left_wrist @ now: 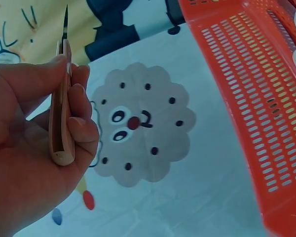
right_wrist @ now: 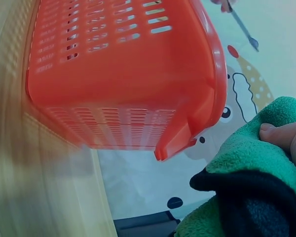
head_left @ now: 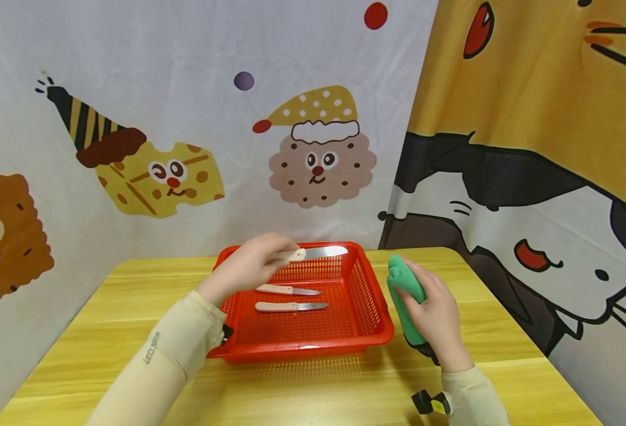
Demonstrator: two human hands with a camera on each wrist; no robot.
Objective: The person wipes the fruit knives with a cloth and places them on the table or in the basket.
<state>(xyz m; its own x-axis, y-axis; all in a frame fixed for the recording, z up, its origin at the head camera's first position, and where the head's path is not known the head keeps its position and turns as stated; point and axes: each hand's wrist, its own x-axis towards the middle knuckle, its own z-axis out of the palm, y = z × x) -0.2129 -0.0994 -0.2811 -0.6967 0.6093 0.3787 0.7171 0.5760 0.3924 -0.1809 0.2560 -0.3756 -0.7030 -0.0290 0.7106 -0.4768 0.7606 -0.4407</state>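
Observation:
My left hand (head_left: 257, 260) grips a knife (head_left: 326, 252) by its pale wooden handle, above the back left of a red plastic basket (head_left: 302, 348). The blade points right in the head view. In the left wrist view the fingers curl round the handle (left_wrist: 62, 123), which has a slot along its edge. Two similar knives lie in the basket, one nearer knife (head_left: 277, 307) and one farther knife (head_left: 277, 289) partly behind my left hand. Right of the basket, my right hand (head_left: 439, 313) holds a folded green cloth (head_left: 406, 310) with a dark edge.
The basket stands on a wooden table (head_left: 270, 396) with slotted walls on its sides. Behind the table hangs a white curtain (head_left: 196, 106) with cartoon prints, and a yellow and dark printed curtain (head_left: 531, 106) hangs at the right.

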